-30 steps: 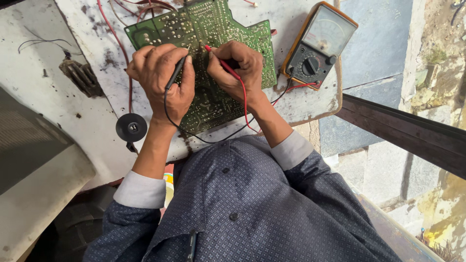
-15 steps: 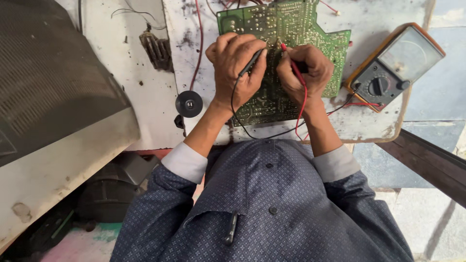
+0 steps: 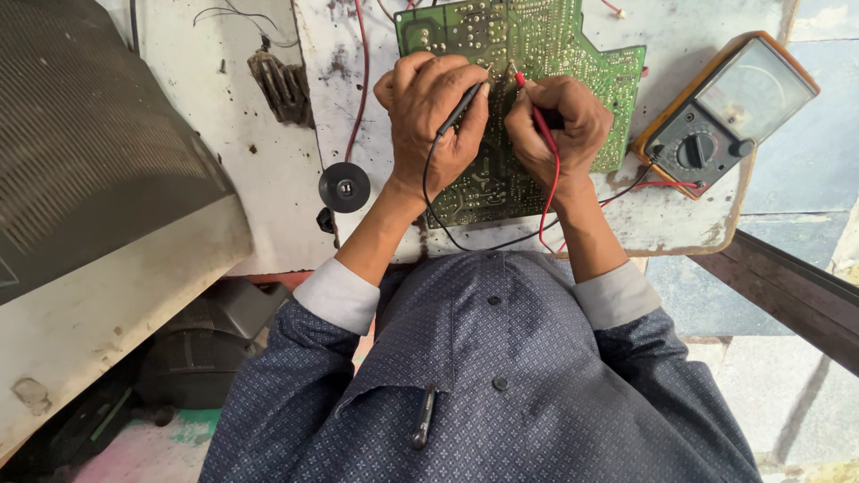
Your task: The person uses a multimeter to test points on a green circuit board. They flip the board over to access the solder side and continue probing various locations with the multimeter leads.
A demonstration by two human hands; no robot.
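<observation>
A green circuit board (image 3: 546,45) lies solder side up on a stained white table (image 3: 268,179). My left hand (image 3: 429,116) grips a black test probe (image 3: 461,107), its tip on the board. My right hand (image 3: 559,125) grips a red test probe (image 3: 537,121), its tip touching the board close to the black one. Black and red leads run from the probes to an orange-cased analogue multimeter (image 3: 729,112) at the table's right end.
A black round part (image 3: 344,186) on a red wire lies left of my left wrist, with a dark finned component (image 3: 282,85) further back. A large grey appliance casing (image 3: 98,206) fills the left side. A dark wooden beam (image 3: 796,286) runs at the right above tiled floor.
The view has shifted, so the board, hands and meter sit further right and lower in the picture. Both hands still hold their probes on the board.
</observation>
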